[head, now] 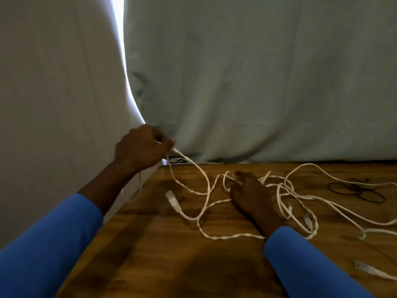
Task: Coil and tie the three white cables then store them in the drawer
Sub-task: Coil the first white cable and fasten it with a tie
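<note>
Two hands: both on the white cables (234, 236), blue sleeves behind.
Left hand (141, 147): raised over the bench's left edge, fingers curled, pinching one strand that drops to the wood.
Plug (173, 201): loose on the bench between the hands.
Right hand (249, 194): lying flat on the tangle, fingers extended, gripping nothing visible.
Black bands (356, 191): far right, just beside the strands.
Bench (150, 254): bare wood in front; curtain (257, 82) close behind.
</note>
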Motion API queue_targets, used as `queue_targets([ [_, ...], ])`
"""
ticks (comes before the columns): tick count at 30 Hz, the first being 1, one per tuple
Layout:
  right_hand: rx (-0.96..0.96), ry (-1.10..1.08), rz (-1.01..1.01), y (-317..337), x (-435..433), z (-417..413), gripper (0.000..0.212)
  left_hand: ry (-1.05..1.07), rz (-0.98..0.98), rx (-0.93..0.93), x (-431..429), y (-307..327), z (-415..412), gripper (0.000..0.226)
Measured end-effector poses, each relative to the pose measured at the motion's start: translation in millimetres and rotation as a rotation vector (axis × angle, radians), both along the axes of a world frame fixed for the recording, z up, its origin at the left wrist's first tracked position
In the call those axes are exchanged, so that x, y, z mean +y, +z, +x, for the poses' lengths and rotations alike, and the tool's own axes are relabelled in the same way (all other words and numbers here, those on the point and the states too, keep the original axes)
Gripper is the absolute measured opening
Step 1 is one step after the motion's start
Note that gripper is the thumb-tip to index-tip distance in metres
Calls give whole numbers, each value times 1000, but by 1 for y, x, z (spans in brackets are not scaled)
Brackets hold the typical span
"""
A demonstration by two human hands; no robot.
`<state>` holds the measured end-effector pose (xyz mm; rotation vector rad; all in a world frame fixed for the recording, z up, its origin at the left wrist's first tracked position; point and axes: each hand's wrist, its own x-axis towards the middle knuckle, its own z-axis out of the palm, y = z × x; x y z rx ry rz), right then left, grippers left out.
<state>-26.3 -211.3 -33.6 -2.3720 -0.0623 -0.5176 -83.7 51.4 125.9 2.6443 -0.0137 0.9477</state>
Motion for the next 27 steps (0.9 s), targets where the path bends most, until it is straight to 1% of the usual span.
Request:
queue_targets([
  [1, 40, 24, -53, 0, 1, -2, 45, 6, 71, 40, -13, -10, 6, 32],
  [2, 37, 38, -92, 0, 3, -3, 40, -3, 124, 89, -26, -21, 12, 30],
  [4, -78, 43, -66, 0, 9, -3, 31, -47, 144, 154, -49, -42, 25, 26],
  [5, -134, 39, -14, 1, 13, -4, 30, -68, 103, 156, -55, -51, 31, 26],
  [7, -180, 51, 87, 4, 23, -9, 36, -92, -58, 92, -59, -63, 42, 28],
  [9, -121, 103, 206, 4, 34, -14, 41, -71, -244, -8, -55, -67, 49, 28],
  [10, -79, 129, 273, 1, 38, -14, 37, -56, -336, -73, -52, -69, 51, 28],
  [13, 12, 187, 446, -3, 39, -5, 16, -38, -592, -254, -41, -74, 61, 31],
  [15, 56, 258, 610, -1, 36, -1, 11, -37, -700, -314, -34, -76, 64, 31],
  [16, 98, 298, 728, 2, 35, -1, 14, -11, -694, -315, -31, -77, 64, 31],
  [17, 142, 334, 838, 4, 35, -2, 18, 49, -618, -293, -28, -79, 62, 32],
  [18, 166, 339, 890, 3, 34, -1, 22, 134, -457, -259, -24, -81, 61, 31],
  [19, 157, 322, 895, 1, 34, 0, 24, 208, -237, -225, -21, -84, 62, 28],
  [20, 120, 268, 809, -4, 33, 1, 25, 262, 1, -187, -21, -87, 62, 23],
  [21, 66, 201, 655, -10, 31, 5, 26, 280, 196, -125, -24, -89, 61, 23],
  [22, 24, 139, 462, -13, 27, 6, 25, 240, 314, -70, -29, -90, 64, 31],
  [23, 11, 99, 296, -15, 25, 7, 25, 146, 347, -21, -37, -89, 69, 39],
  [24, 27, 84, 191, -15, 25, 5, 24, 14, 297, 32, -47, -87, 74, 41],
  [26, 66, 83, 92, -13, 28, 2, 20, -219, 118, 135, -75, -81, 91, 34],
  [27, 81, 85, 49, -12, 31, 1, 20, -264, 74, 198, -91, -80, 104, 34],
])
